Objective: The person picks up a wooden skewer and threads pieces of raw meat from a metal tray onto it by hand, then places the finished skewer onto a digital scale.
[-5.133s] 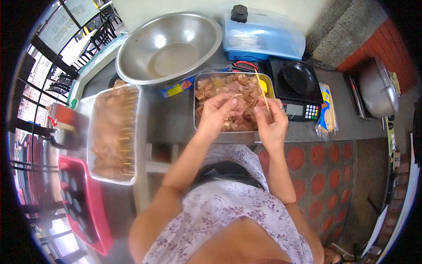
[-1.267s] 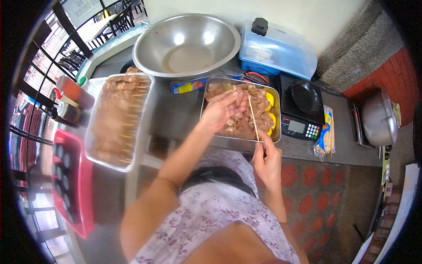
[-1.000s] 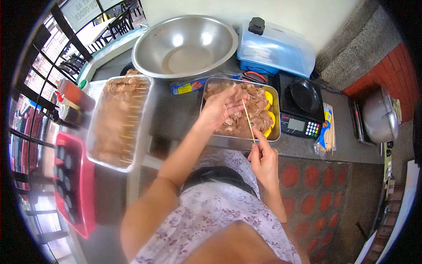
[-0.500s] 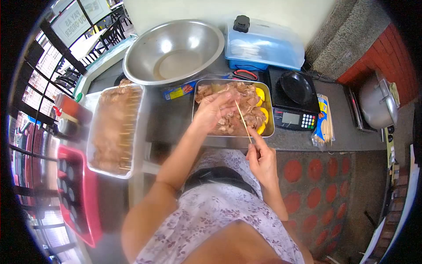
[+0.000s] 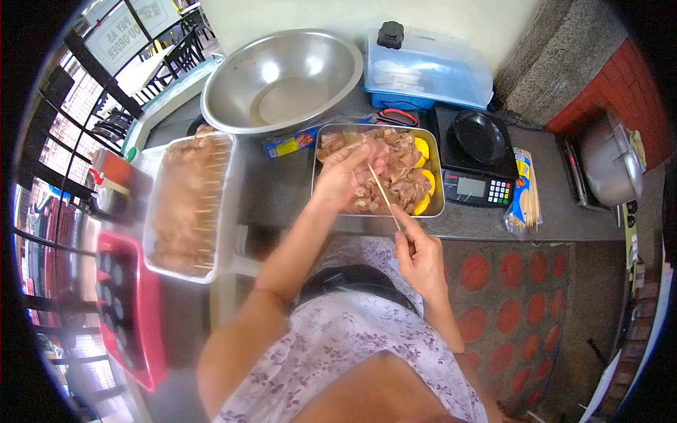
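Observation:
My right hand (image 5: 422,259) grips a thin bamboo skewer (image 5: 384,195) near its lower end, fingers closed around it. The skewer slants up and left to my left hand (image 5: 345,178). That hand is closed over the tray, its fingers curled about what looks like a small piece of raw meat at the skewer's tip; the fingers partly hide it. Beneath lies a metal tray (image 5: 443,190) of raw meat pieces (image 5: 402,151), with yellow round-edged pieces (image 5: 422,176) along its right side. To the left, a white tub (image 5: 227,190) holds several rows of skewered meat (image 5: 185,204).
A large steel bowl (image 5: 282,84) stands behind, beside a blue lidded box (image 5: 430,70). Red-handled scissors (image 5: 396,116) lie behind the tray. Right are a digital scale (image 5: 471,187) and a pack of skewers (image 5: 525,190). A pink tray (image 5: 151,331) and sauce bottles (image 5: 116,173) sit left.
The skewer's upper end and my left fingers have shifted slightly left. My right hand keeps its grip on the skewer. The whole view has moved a little.

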{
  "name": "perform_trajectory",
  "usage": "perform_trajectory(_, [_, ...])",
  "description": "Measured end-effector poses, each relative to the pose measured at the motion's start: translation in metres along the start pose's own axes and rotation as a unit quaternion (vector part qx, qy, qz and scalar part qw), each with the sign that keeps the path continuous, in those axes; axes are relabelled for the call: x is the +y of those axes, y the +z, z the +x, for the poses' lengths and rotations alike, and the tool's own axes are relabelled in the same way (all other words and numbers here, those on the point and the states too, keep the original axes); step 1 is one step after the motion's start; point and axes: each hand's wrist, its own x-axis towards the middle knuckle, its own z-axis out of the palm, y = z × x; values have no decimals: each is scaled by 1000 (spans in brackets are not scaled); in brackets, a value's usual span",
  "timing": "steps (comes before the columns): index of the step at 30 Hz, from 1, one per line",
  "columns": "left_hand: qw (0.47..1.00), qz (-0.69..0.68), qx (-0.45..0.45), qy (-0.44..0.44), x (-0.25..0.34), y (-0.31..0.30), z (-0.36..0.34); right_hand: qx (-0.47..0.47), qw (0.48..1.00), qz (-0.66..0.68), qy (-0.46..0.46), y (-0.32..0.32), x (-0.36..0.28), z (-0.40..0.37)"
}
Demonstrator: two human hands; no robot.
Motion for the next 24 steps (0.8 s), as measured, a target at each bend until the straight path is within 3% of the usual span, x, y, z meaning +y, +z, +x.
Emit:
perform_trajectory(14, [998, 52, 29, 27, 6, 13, -8, -14, 1000, -3, 27, 6, 9, 2])
perform_trajectory(17, [995, 76, 64, 17, 6, 17, -8, -12, 999, 5, 32, 4, 5, 1])
perform_trajectory(20, [989, 127, 40, 64, 1, 10, -2, -5, 999, 13, 52, 1, 2, -2])
perform_trajectory(24, [982, 171, 66, 42, 13, 19, -9, 0, 999, 6, 39, 3, 1, -3])
